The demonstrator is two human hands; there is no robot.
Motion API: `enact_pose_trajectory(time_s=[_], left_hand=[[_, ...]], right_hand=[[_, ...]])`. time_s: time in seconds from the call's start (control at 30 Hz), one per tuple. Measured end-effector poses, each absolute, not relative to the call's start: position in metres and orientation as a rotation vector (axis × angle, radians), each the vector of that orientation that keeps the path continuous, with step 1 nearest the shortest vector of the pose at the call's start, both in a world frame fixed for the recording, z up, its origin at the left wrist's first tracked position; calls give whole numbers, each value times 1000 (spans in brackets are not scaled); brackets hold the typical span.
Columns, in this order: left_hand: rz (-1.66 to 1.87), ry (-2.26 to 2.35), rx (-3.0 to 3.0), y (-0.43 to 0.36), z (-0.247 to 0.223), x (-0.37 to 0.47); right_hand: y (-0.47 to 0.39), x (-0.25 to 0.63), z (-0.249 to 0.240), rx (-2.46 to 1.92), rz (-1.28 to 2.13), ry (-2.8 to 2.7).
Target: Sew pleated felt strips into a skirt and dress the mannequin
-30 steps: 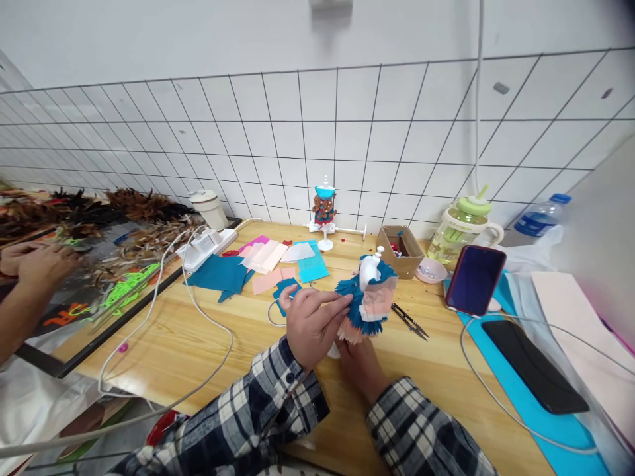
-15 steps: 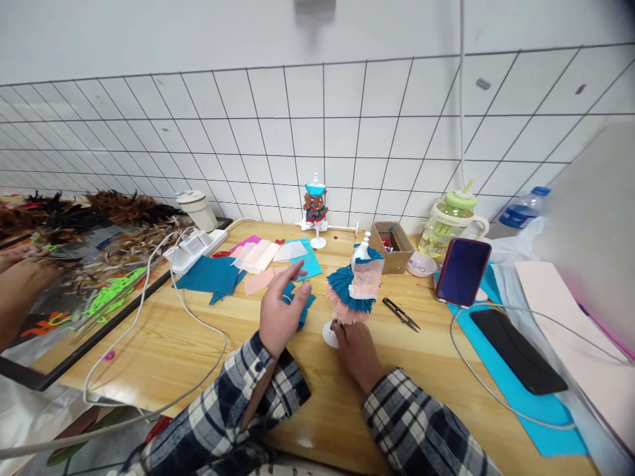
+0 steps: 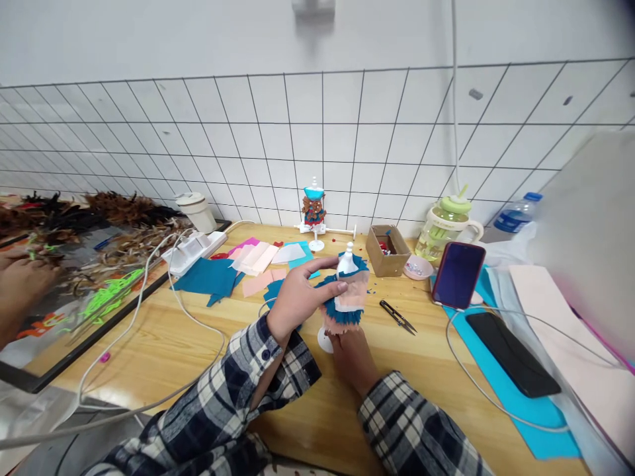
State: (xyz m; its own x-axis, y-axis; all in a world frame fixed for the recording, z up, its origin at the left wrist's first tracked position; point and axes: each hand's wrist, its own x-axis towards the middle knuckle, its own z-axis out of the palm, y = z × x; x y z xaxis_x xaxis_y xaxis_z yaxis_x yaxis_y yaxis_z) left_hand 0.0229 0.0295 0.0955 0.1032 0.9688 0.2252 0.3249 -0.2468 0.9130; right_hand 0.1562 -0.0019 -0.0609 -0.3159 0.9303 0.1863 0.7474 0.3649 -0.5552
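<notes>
A small white dress form (image 3: 346, 264) stands tilted in front of me, wearing a skirt of teal and peach crepe paper (image 3: 354, 294). Thumb and fingers of my left hand (image 3: 300, 296) close around its upper part from the left. Low down, beneath the frilled hem, my right hand (image 3: 353, 358) grips the stand's stem; its fingertips are partly hidden. The round white base (image 3: 325, 340) shows at the left of that hand. Thread snips (image 3: 398, 317) lie to the right. Teal paper pieces (image 3: 278, 291) lie behind my left hand.
Behind stands a second dressed form (image 3: 314, 208). A cardboard box (image 3: 388, 251), bowl of beads (image 3: 418, 268), green-lidded jug (image 3: 444, 228), upright phone (image 3: 457, 274) and black phone (image 3: 513, 354) are at right. Leftward are a power strip (image 3: 194, 251), cables and another person's hand (image 3: 27, 284).
My left hand has moved right and closed on the form's upper part. The form has shifted slightly left and towards me, with my right hand still at the stem.
</notes>
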Motion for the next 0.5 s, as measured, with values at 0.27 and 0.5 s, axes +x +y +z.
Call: enact_pose_trajectory(time_s=[0.27,0.5], left_hand=[[1186,1213,1733,29,97,15],[1214,1155,1694,28,84,2]], right_hand=[[-3,158,-63,-1469,356,-2274],[0,157,-60,-1387,295,-2299]])
